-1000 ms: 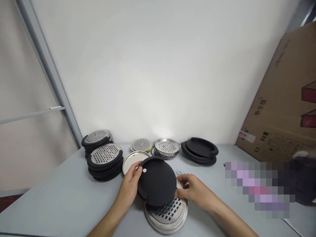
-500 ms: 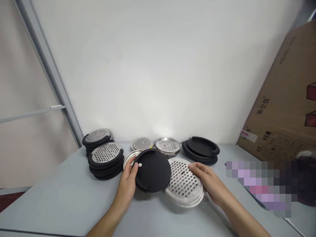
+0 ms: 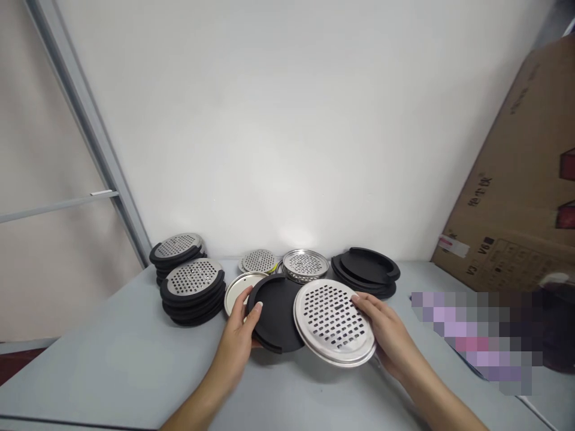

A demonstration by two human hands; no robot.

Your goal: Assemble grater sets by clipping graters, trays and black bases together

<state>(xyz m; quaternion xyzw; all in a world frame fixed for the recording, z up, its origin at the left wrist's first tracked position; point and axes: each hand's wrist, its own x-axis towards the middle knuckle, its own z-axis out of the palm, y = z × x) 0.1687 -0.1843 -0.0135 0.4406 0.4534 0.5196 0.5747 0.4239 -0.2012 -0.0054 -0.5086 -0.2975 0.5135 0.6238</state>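
In my left hand [image 3: 240, 326] is a round black tray [image 3: 275, 314] with a raised partial rim, tilted above the table. My right hand [image 3: 381, 326] grips a round silver perforated metal plate [image 3: 335, 320] by its right edge. The plate's left edge overlaps the black tray's right side; whether the two touch I cannot tell. Behind my left hand, partly hidden, a pale round metal lid [image 3: 242, 286] lies on the table.
Two stacks of black trays topped with perforated plates, a near stack [image 3: 193, 293] and a far stack [image 3: 176, 250], stand left. Metal grates [image 3: 305, 263] and a smaller perforated disc [image 3: 259, 261] lie near the wall. Black trays [image 3: 366, 272] are piled right, by a cardboard box [image 3: 512, 197].
The perforated plate has moved up and left, from beside the black tray to overlapping its right part. The black tray has shifted slightly, still in my left hand.
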